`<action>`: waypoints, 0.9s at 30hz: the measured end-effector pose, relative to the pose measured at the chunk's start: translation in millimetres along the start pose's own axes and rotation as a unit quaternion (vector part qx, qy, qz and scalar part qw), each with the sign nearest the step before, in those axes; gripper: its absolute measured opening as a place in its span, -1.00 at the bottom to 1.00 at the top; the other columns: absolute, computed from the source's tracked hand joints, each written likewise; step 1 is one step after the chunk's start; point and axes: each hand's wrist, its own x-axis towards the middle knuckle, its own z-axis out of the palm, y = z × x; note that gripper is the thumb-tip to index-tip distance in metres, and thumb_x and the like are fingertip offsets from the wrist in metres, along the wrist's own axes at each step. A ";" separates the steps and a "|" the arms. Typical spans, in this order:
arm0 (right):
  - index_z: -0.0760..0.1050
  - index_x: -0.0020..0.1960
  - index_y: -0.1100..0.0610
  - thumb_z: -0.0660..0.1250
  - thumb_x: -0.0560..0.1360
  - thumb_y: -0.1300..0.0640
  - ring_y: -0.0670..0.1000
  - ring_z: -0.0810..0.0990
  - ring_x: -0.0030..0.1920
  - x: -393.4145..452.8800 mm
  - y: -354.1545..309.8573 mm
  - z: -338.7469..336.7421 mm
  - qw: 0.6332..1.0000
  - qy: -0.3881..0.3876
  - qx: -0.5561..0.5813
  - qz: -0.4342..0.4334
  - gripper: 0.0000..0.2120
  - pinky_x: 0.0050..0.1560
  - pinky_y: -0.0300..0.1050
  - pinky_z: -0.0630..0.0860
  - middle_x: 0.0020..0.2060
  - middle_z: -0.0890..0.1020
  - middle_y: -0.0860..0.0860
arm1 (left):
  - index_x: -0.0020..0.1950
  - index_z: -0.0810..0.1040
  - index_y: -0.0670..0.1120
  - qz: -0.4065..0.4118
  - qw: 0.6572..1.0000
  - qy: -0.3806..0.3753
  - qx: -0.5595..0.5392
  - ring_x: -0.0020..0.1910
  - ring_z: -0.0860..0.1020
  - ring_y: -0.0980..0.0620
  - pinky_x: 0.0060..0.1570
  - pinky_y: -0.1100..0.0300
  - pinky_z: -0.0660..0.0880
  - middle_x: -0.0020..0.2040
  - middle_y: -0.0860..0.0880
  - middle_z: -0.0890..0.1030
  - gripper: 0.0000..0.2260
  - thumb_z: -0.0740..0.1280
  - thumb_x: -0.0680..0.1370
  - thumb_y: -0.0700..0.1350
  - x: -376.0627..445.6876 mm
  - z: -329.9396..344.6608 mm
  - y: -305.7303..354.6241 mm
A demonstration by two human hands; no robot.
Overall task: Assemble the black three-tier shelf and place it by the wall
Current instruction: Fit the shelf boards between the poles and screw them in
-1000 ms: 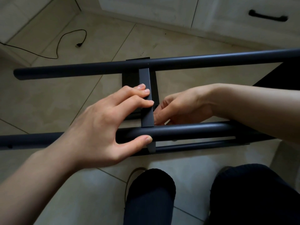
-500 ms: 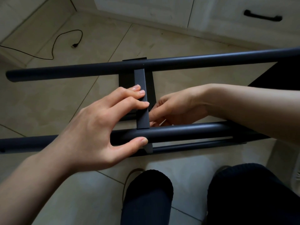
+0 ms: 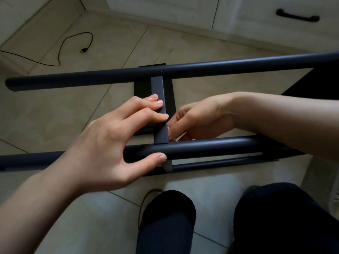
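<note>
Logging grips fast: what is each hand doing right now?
Left hand: grips the flat crossbar and near tube, fingers over, thumb under.
Right hand: behind the crossbar, fingers curled; its grip cannot be told.

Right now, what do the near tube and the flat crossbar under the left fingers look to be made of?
Near tube: probably metal, matte dark coating; a soft, even highlight runs along its round top. Flat crossbar: likely the same coated metal, thin with crisp edges and a dull sheen. Neither can be confirmed by sight alone.

I see both forearms bare, no sleeves, with no rings on my left hand or right hand. Dark, plain fabric trousers fill the frame's lower right.
</note>
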 end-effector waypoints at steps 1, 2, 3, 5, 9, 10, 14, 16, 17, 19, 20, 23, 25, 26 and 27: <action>0.51 0.15 0.26 0.22 0.61 0.21 0.13 0.49 0.07 1.1 0.2 0.2 1.000 0.002 0.000 0.000 -0.81 0.28 0.07 0.40 0.05 0.52 0.21 | 0.36 0.51 0.01 0.000 1.000 0.000 -0.002 0.52 0.31 0.13 0.32 -0.19 0.47 0.42 0.09 0.43 -0.50 0.36 0.48 0.21 -0.2 -0.1 -0.2; 0.53 0.11 0.25 0.21 0.62 0.20 0.11 0.52 0.05 2.7 0.3 0.4 1.000 0.003 -0.001 0.004 -0.83 0.30 0.08 0.41 0.03 0.55 0.19 | 0.36 0.51 0.01 0.000 1.000 0.000 -0.003 0.52 0.31 0.13 0.32 -0.18 0.47 0.42 0.09 0.43 -0.50 0.36 0.48 0.21 -0.3 -0.3 -0.6; 0.54 0.07 0.22 0.22 0.62 0.17 0.07 0.55 0.01 3.8 0.5 0.3 1.000 0.004 -0.001 0.012 -0.83 0.27 0.06 0.42 -0.01 0.58 0.15 | 0.36 0.51 0.02 0.001 1.000 0.000 -0.003 0.53 0.31 0.13 0.33 -0.18 0.47 0.42 0.09 0.43 -0.50 0.36 0.48 0.21 -0.5 0.0 -0.7; 0.56 0.02 0.19 0.23 0.60 0.12 0.01 0.57 -0.07 4.3 0.6 -1.2 1.000 0.004 -0.001 0.024 -0.83 0.16 -0.02 0.47 -0.08 0.61 0.09 | 0.36 0.50 0.02 0.002 1.000 0.000 -0.001 0.53 0.31 0.13 0.32 -0.18 0.47 0.43 0.09 0.43 -0.50 0.36 0.48 0.21 -0.9 0.2 -1.0; 0.58 -0.12 0.15 0.34 0.41 0.08 -0.04 0.55 -0.22 1.7 -0.4 -3.9 1.000 0.015 0.010 0.019 -0.85 -0.12 -0.18 0.50 -0.24 0.60 0.04 | 0.37 0.50 0.02 0.003 1.000 -0.001 -0.001 0.53 0.31 0.12 0.32 -0.19 0.47 0.43 0.09 0.43 -0.49 0.36 0.48 0.21 0.0 0.4 -1.0; 0.58 -0.12 0.16 0.35 0.36 0.07 -0.01 0.55 -0.20 1.6 -0.6 -3.9 1.000 0.017 0.012 0.018 -0.83 -0.12 -0.17 0.49 -0.23 0.60 0.06 | 0.37 0.50 0.02 0.003 1.000 -0.001 -0.001 0.53 0.31 0.12 0.33 -0.19 0.47 0.43 0.08 0.43 -0.49 0.36 0.48 0.21 0.1 0.3 -1.1; 0.50 0.09 0.22 0.24 0.58 0.19 0.11 0.47 0.01 3.8 1.1 -2.3 1.000 0.012 0.003 0.012 -0.85 0.04 -0.09 0.46 0.03 0.51 0.20 | 0.37 0.50 0.02 0.003 1.000 -0.001 0.002 0.53 0.31 0.12 0.35 -0.17 0.45 0.43 0.08 0.43 -0.49 0.35 0.48 0.21 -0.1 0.1 -1.5; 0.53 0.05 0.23 0.22 0.61 0.18 0.06 0.52 -0.04 4.8 2.1 -2.8 1.000 0.014 -0.001 0.008 -0.85 0.01 -0.11 0.48 -0.02 0.55 0.18 | 0.37 0.49 0.03 0.004 1.000 0.000 0.002 0.53 0.30 0.13 0.34 -0.17 0.45 0.43 0.09 0.43 -0.49 0.35 0.48 0.22 -0.2 0.1 -1.4; 0.56 -0.01 0.22 0.23 0.62 0.15 0.02 0.56 -0.10 5.0 2.3 -3.0 1.000 0.017 -0.009 0.011 -0.82 -0.01 -0.12 0.49 -0.09 0.60 0.13 | 0.37 0.49 0.03 0.004 1.000 0.000 0.003 0.53 0.30 0.13 0.34 -0.18 0.46 0.43 0.09 0.43 -0.49 0.35 0.48 0.22 -0.1 0.1 -1.3; 0.59 -0.14 0.16 0.25 0.61 0.09 -0.08 0.60 -0.24 5.3 2.6 -4.6 0.999 0.024 -0.028 0.020 -0.76 -0.12 -0.18 0.51 -0.27 0.64 0.02 | 0.37 0.49 0.03 0.004 1.000 0.001 0.002 0.53 0.30 0.13 0.34 -0.18 0.46 0.43 0.10 0.43 -0.49 0.36 0.48 0.22 0.3 0.0 -1.3; 0.59 -0.16 0.15 0.25 0.61 0.07 -0.09 0.59 -0.28 5.0 2.4 -5.1 0.999 0.030 -0.033 0.023 -0.75 -0.16 -0.19 0.51 -0.31 0.63 -0.01 | 0.37 0.49 0.03 0.004 1.000 0.000 0.001 0.53 0.30 0.13 0.34 -0.18 0.46 0.43 0.10 0.42 -0.49 0.36 0.48 0.22 0.4 0.0 -1.3; 0.53 0.05 0.20 0.22 0.61 0.10 0.05 0.54 -0.10 5.6 2.2 -4.3 0.999 0.028 -0.008 0.016 -0.81 0.02 -0.09 0.45 -0.12 0.58 0.11 | 0.37 0.49 0.04 0.003 1.000 0.000 0.000 0.53 0.30 0.13 0.34 -0.18 0.46 0.43 0.10 0.42 -0.49 0.36 0.48 0.22 -0.1 0.1 -1.7; 0.48 0.15 0.22 0.20 0.61 0.16 0.13 0.47 0.02 5.6 2.2 -3.5 1.000 0.014 0.008 0.002 -0.81 0.11 -0.04 0.42 0.02 0.51 0.19 | 0.37 0.49 0.03 0.003 1.000 0.001 -0.004 0.53 0.30 0.13 0.34 -0.18 0.45 0.43 0.09 0.43 -0.49 0.36 0.48 0.21 -0.1 0.5 -1.7; 0.48 0.15 0.23 0.21 0.60 0.19 0.12 0.49 0.01 6.0 2.5 -3.5 1.000 0.010 0.008 -0.002 -0.82 0.09 -0.06 0.45 0.03 0.51 0.20 | 0.37 0.49 0.03 0.003 1.000 0.002 -0.005 0.53 0.31 0.12 0.34 -0.19 0.45 0.43 0.09 0.43 -0.49 0.37 0.48 0.21 -0.1 0.5 -1.7; 0.51 0.11 0.24 0.22 0.61 0.19 0.09 0.53 -0.03 6.4 2.8 -3.5 1.000 0.009 0.003 -0.002 -0.83 0.03 -0.12 0.50 -0.01 0.54 0.19 | 0.37 0.50 0.02 0.004 1.000 0.002 -0.006 0.53 0.31 0.12 0.34 -0.19 0.45 0.43 0.09 0.43 -0.49 0.37 0.48 0.21 0.0 0.8 -1.6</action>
